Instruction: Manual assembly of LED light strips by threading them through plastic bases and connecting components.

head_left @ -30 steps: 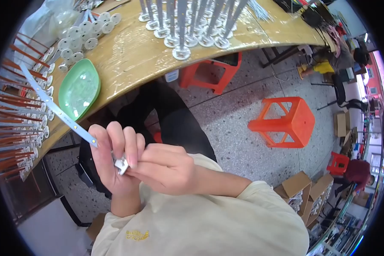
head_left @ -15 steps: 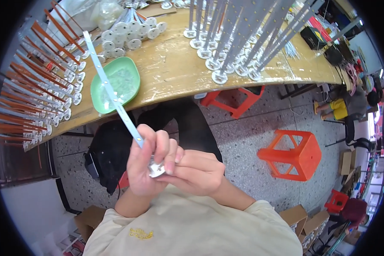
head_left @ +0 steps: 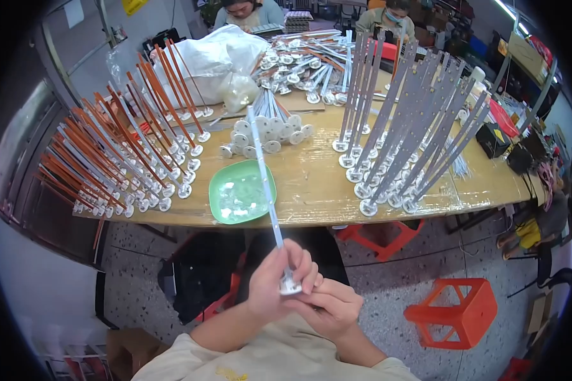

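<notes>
Left hand [head_left: 274,287] closed around the lower end of a long white strip [head_left: 265,184], thumb and fingers wrapped just above its small round base [head_left: 290,287]. Right hand [head_left: 327,306] curled shut against the base from the right, fingertips pressing it. Whether the base is fully seated on the strip: cannot tell, the fingers hide the joint.

Strip held in the lap, below the table's near edge [head_left: 311,219], leaning up and away so its top end crosses over the green tray [head_left: 225,200] at the near edge, left of middle. Tray holds a few small clear parts, too small to tell apart.

Near-left corner: orange-tipped rods [head_left: 108,159] standing in round bases, packed close. Near-right part: grey-white strips [head_left: 413,133] standing in bases, leaning. Middle: a loose bundle of round white bases [head_left: 270,133]. Far side: white plastic bag [head_left: 203,60]; 2 other people seated beyond it. 2 orange stools [head_left: 461,314] on the floor, right.

Risks, as judged:
- Free top end swings wide with any wrist turn; could knock over the standing rods or sweep the tray.
- Thin strip may bend under sideways push at the base.
- Base could slip out and drop to the floor.
</notes>
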The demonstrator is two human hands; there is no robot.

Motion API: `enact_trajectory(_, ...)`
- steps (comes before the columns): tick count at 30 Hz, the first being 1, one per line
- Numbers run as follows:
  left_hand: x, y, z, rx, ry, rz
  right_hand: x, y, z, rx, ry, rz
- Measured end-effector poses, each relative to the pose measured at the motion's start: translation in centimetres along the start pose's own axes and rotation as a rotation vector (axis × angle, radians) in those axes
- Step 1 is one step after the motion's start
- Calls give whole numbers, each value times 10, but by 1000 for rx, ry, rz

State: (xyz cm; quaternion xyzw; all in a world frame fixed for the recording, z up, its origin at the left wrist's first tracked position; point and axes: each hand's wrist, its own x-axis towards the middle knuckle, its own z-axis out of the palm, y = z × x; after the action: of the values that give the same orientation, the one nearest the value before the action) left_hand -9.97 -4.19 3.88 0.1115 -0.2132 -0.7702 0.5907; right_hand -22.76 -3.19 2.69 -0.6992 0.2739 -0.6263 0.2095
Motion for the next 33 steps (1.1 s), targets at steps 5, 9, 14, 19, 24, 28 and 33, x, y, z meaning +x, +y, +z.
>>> enact_trajectory(5, 56, 59, -15, 476, 182, 25, 4, 5, -14, -15, -19, 1)
enact_trajectory(9, 124, 136, -15, 1218, 140, -179, -1, 6, -30, -57, -16, 101)
enact_trajectory(14, 198, 193, -12, 1706, 415, -182, -3, -3, -36, -98, -40, 194)
enact_trajectory(19, 251, 224, -29, 1848, 550, -288, -13, -1, -40, -97, -3, 271)
enact_trajectory(24, 275, 228, -39, 1868, 563, -395, -10, 6, -49, -144, -22, 247)
enact_trajectory(28, 289, 231, -47, 1902, 598, -406, -12, 5, -55, -161, -14, 266)
enact_trajectory(33, 311, 227, -68, 1905, 622, -368, -13, 8, -59, -131, 16, 316)
